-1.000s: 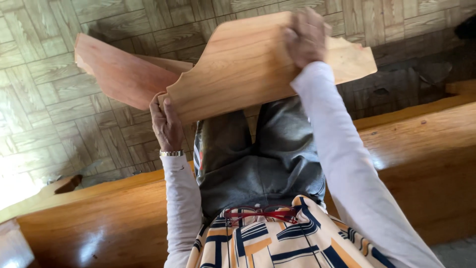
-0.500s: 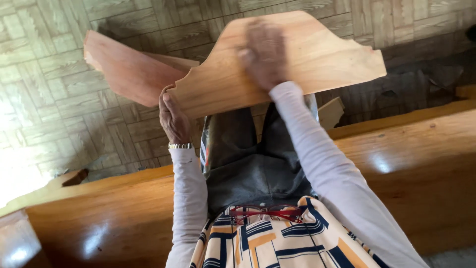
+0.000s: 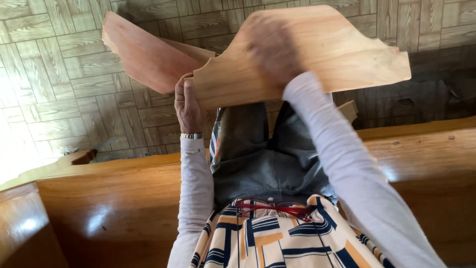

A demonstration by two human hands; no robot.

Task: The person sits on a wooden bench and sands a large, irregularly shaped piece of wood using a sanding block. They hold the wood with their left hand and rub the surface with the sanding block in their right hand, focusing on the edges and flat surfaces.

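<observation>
Left hand [image 3: 187,101] clenches the notched left end of a pale, smooth-grained wooden board [image 3: 317,49] with scalloped edges, held above the lap. Right hand [image 3: 275,47], blurred, lies flat on its face; its grip I cannot tell. A reddish board [image 3: 144,54] sits behind, over parquet floor [image 3: 59,89].

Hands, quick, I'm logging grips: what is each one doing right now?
Left hand: closed on the left end of the shaped wooden board.
Right hand: pressed on the board's face, blurred; grip cannot be told.
</observation>
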